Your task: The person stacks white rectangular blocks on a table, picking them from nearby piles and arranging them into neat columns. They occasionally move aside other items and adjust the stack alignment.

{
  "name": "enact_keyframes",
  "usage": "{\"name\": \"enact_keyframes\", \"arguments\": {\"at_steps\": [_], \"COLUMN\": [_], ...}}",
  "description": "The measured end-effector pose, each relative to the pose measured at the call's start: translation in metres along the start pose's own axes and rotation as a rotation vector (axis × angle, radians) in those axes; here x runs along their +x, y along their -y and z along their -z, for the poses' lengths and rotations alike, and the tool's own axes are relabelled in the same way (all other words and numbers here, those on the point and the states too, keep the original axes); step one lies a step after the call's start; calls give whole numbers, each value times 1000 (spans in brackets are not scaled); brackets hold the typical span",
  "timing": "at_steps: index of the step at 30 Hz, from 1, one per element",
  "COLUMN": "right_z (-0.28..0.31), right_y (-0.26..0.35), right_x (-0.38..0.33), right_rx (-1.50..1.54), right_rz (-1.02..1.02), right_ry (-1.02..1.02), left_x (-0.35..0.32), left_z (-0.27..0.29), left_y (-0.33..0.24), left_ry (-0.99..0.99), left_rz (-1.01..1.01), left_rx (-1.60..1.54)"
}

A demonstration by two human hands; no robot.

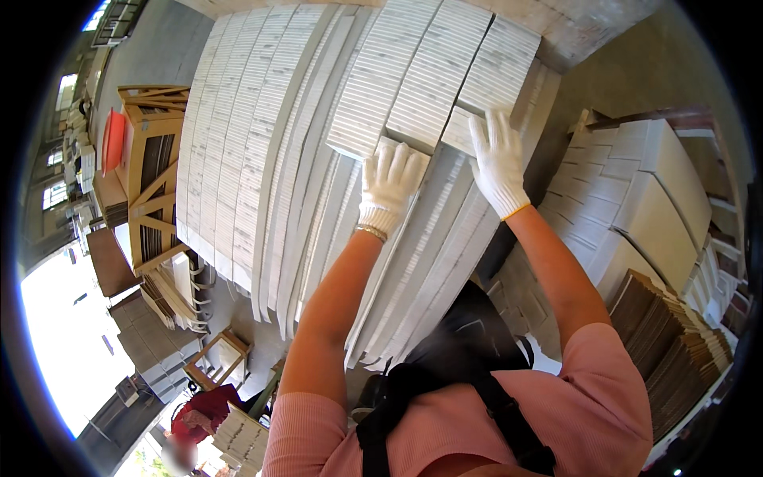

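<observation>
Left hand (389, 184), gloved, fingers slightly parted, lies over a short white block (385, 144); right hand (498, 163), gloved, fingers extended and parted, touches a second block (458, 132); both blocks sit on the pale slat stack (417, 266)

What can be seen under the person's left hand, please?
Just past the fingertips of the left hand, part of a pale piece shows; the gloved fingers and palm cover whatever lies directly beneath them.

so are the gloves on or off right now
On: white gloves cover the left hand and the right hand, fingers included; bare skin starts only past the cuffs.
</observation>
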State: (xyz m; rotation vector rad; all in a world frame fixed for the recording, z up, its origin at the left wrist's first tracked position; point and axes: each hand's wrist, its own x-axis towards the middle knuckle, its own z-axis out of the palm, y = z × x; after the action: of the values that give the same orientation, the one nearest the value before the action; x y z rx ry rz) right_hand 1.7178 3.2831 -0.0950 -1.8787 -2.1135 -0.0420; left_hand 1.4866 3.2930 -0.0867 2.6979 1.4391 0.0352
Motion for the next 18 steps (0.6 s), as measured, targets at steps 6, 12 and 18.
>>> {"name": "enact_keyframes", "arguments": {"at_steps": [6, 12, 18], "right_z": [3, 10, -10], "right_y": [3, 10, 19], "right_x": [13, 37, 50], "right_rx": [-19, 27, 26], "right_rz": [-12, -114, -219], "right_ry": [24, 268, 377], "left_x": [11, 37, 49], "left_z": [-9, 15, 14], "left_y": [28, 39, 47], "left_ry": [-64, 187, 204], "left_rz": [-148, -268, -354], "left_rx": [1, 49, 25]}}
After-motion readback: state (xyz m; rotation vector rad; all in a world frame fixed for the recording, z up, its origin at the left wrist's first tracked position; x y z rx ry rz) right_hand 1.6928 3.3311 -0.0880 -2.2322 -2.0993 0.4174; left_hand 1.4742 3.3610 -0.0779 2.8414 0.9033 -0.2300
